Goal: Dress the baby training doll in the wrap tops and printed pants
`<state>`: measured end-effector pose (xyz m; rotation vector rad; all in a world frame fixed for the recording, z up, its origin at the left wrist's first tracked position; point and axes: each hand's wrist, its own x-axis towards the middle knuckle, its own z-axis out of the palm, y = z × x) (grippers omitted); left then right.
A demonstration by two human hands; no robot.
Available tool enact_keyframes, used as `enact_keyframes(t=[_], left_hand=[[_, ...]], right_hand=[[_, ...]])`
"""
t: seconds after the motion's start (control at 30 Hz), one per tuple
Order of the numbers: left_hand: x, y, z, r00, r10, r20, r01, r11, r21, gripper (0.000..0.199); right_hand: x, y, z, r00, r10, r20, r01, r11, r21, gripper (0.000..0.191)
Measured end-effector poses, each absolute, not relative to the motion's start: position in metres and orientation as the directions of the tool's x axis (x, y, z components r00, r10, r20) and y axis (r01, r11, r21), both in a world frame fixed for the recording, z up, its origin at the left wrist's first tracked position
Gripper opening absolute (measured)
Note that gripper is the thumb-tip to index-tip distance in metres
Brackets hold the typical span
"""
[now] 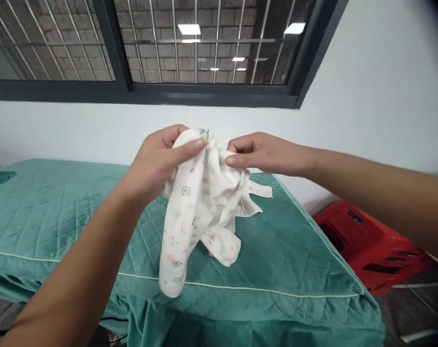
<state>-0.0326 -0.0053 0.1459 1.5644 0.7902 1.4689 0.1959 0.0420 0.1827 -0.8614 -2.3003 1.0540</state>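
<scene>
A white baby garment with small green and pink animal prints hangs from both hands over the bed. My left hand grips its upper left part, thumb on top and fingers behind the cloth. Pinched between the thumb and fingers of my right hand is the fabric a little to the right. One long sleeve or leg hangs down at the left, and a second, shorter-looking one droops in the middle. Toward the right, a narrow strap-like end and a corner of cloth spread out close to the bed.
Below the garment is a bed or couch with a green quilted cover edged in pale piping. A red plastic stool lies at its right on the dark floor. Behind are a white wall and a dark-framed barred window.
</scene>
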Motion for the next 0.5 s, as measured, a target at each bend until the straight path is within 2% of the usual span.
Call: enact_keyframes(t=[0.1,0.2,0.27,0.33,0.4,0.5], left_hand=[[-0.029,-0.014,0.152,0.129,0.851,0.508,-0.047,-0.507,0.861,0.031],[-0.037,-0.019,0.153,0.203,0.808,0.553,-0.153,-0.532,0.833,0.039],[-0.046,-0.019,0.151,0.286,0.815,0.504,-0.151,-0.481,0.864,0.049],[-0.053,-0.016,0.147,0.346,0.842,0.413,-0.037,-0.428,0.903,0.044],[-0.057,-0.013,0.143,0.322,0.872,0.369,0.117,-0.424,0.898,0.032],[-0.055,-0.010,0.135,0.191,0.887,0.420,0.272,-0.459,0.846,0.027]], right_hand=[[0.171,0.026,0.183,-0.715,0.656,0.243,0.222,0.542,-0.811,0.028],[0.156,0.017,0.197,-0.732,0.568,0.376,0.077,0.618,-0.783,0.023],[0.156,0.018,0.208,-0.705,0.532,0.469,-0.003,0.659,-0.752,0.018],[0.165,0.026,0.215,-0.682,0.533,0.502,-0.034,0.662,-0.748,0.016],[0.179,0.037,0.214,-0.719,0.556,0.417,0.016,0.613,-0.790,0.020],[0.195,0.050,0.197,-0.812,0.569,0.130,0.233,0.521,-0.821,0.027]])
